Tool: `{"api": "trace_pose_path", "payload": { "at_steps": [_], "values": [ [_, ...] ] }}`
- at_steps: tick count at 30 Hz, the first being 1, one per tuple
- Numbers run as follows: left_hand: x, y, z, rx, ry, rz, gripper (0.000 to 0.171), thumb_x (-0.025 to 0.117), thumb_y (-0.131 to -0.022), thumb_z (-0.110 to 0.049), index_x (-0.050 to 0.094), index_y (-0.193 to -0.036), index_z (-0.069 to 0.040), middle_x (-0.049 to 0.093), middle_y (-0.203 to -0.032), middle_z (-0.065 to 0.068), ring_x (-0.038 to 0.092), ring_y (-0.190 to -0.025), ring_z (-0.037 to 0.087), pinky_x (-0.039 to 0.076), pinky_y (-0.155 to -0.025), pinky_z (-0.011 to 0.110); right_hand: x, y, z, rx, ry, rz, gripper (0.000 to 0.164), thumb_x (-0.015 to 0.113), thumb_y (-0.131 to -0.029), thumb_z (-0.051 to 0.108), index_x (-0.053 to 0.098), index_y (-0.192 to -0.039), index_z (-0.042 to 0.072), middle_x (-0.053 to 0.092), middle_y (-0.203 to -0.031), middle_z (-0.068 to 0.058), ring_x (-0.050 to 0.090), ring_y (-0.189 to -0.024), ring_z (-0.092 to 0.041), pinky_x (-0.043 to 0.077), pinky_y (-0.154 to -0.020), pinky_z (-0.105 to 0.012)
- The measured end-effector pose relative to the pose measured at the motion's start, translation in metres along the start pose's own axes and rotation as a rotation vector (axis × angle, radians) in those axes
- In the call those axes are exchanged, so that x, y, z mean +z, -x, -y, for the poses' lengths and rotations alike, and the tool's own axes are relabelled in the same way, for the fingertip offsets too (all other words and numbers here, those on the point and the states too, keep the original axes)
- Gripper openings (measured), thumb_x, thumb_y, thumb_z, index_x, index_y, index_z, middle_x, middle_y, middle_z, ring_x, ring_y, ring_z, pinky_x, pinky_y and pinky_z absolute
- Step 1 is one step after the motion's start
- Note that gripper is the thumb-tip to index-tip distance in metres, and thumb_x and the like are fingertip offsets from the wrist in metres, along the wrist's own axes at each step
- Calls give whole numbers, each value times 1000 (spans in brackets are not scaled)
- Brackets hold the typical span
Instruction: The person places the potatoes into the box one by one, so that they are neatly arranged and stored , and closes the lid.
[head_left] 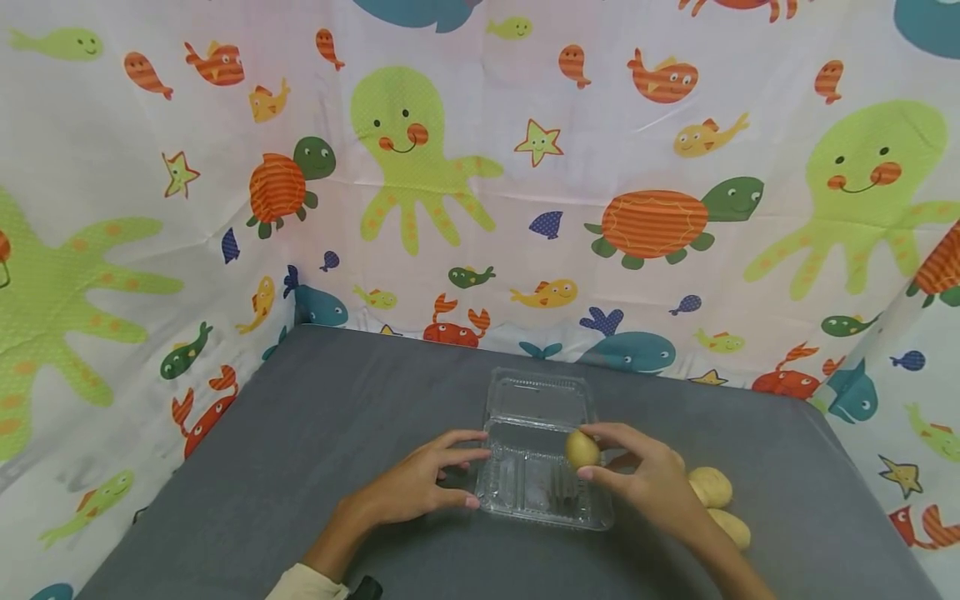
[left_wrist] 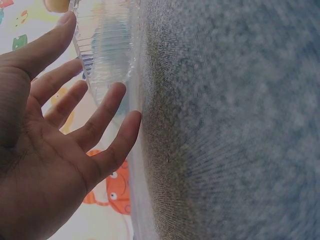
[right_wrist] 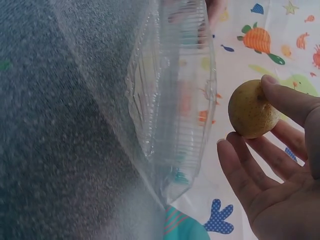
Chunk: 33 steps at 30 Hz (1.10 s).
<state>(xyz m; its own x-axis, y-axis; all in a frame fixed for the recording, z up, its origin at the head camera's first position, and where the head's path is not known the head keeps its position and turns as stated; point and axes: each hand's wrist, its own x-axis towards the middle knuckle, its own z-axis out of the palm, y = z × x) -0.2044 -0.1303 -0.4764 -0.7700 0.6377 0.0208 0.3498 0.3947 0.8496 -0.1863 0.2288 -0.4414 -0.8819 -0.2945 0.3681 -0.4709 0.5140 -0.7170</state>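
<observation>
A clear plastic clamshell container (head_left: 517, 483) rests on the grey table with its lid (head_left: 536, 400) folded back, away from me. Above the right side of its base, my right hand (head_left: 648, 475) pinches a small yellow-brown potato (head_left: 582, 450) between thumb and fingers. The right wrist view shows this potato (right_wrist: 252, 110) round and speckled, higher than the container's rim. My left hand (head_left: 423, 479) is at the container's left side, fingertips right at the edge. Its fingers are spread and loosely bent in the left wrist view, with nothing in the palm.
To the right of my right hand lie more potatoes (head_left: 710, 487), partly hidden behind the hand and wrist. A white curtain (head_left: 480, 200) printed with sea animals hangs behind the grey table (head_left: 375, 375) and along its sides.
</observation>
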Motion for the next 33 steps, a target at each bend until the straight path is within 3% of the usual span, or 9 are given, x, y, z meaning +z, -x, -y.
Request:
{"api": "trace_pose_path", "payload": {
  "at_steps": [11,21,33],
  "values": [
    [0,-1,2,4,-4,-2,67,80,-96,-38,56,-156,-19,36,-170,-4,60,-133,24,50,-107,55,13,-3,3,8,-166,84,50,87,-89,17,70,-136,12,71,-129,-3,69,-114,-9,63,-85,-32],
    [2,-1,2,4,-7,-13,67,80,-96,-39,57,-155,-18,38,-169,-3,60,-131,25,51,-105,56,25,-4,4,34,-246,114,54,86,-90,15,66,-138,1,69,-132,-13,70,-115,-22,63,-87,-34],
    [3,-1,0,4,-13,-20,66,82,-95,-37,58,-154,-17,40,-167,-5,61,-131,26,52,-104,57,39,-5,5,135,-255,142,57,88,-88,21,66,-139,6,66,-139,-15,70,-118,-31,62,-88,-30]
  ]
}}
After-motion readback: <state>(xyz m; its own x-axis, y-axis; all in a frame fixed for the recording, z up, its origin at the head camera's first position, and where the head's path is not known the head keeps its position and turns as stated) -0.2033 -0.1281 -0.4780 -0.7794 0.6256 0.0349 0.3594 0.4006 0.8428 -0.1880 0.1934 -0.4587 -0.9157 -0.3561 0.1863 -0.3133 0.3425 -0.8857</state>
